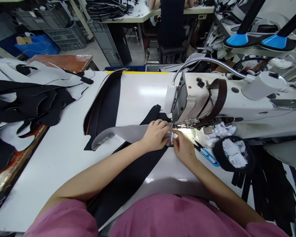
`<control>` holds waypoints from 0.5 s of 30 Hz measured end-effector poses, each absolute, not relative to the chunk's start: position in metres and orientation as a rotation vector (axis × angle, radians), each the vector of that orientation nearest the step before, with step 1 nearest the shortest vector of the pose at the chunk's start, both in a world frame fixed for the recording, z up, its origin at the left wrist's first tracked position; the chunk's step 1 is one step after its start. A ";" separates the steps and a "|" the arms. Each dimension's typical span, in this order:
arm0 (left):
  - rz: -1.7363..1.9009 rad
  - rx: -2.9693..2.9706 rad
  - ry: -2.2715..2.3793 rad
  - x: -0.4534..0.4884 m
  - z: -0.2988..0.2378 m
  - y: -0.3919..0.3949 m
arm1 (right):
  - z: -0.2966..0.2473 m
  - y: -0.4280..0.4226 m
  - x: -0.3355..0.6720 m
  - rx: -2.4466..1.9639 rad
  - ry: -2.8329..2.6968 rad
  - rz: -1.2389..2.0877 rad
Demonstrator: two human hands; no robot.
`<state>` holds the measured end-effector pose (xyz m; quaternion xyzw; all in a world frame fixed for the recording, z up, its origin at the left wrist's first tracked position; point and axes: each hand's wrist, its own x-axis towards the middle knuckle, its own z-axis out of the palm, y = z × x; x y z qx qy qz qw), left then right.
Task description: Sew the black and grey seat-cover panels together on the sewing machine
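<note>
My left hand (156,135) is closed on the grey fabric strip (128,131), pressing it down beside the sewing machine's (189,98) needle area. Close to it, my right hand (184,148) pinches a small white piece (172,135), perhaps a label, at the strip's edge. Its exact shape is hidden by the fingers. A long black fabric panel (135,174) runs beneath my left forearm towards my lap. Farther left lies a curved black panel (108,98) with an orange line along it. Blue thread snips (208,155) rest just right of my right hand.
Right of the snips stands a round black container (246,166) with white labels. Black strips (268,187) lie beyond it. Black and white cut pieces (39,98) are piled at left. A flexible lamp (199,60) arches over the machine. A person (172,23) sits at another table.
</note>
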<state>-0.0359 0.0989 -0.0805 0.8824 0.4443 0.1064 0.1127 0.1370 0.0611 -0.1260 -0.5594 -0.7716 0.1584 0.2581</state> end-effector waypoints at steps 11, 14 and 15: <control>0.503 2.543 1.279 -0.044 -0.097 0.097 | -0.132 0.071 0.132 -1.443 -1.891 0.620; 0.430 2.549 1.331 -0.040 -0.094 0.098 | -0.126 0.067 0.137 -1.487 -1.873 0.569; 0.405 2.546 1.355 -0.039 -0.093 0.099 | -0.123 0.065 0.140 -1.529 -1.882 0.538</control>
